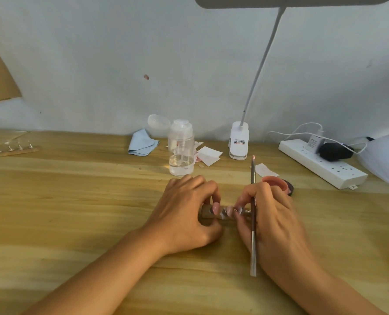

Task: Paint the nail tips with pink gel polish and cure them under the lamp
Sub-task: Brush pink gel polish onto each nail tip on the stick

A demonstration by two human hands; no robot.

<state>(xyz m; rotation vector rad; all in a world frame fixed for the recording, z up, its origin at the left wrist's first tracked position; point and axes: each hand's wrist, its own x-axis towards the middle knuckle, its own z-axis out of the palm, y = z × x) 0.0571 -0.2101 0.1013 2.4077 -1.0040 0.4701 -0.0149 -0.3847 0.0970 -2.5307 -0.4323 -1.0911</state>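
While your left hand (184, 214) grips the nail-tip strip (206, 215), your right hand (276, 223) holds the brush (253, 226). Its fingertips touch the strip's other end.

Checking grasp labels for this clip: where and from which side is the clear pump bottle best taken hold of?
Probably grip the pump bottle round its straight mid-wall, from its left: it stands upright, paper squares crowd its right, and the left hand sits just in front.

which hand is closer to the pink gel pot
Right. The right hand, holding the brush, sits directly in front of the pink gel pot, partly hiding it. The left hand is farther away to the pot's left, gripping the wooden holder.
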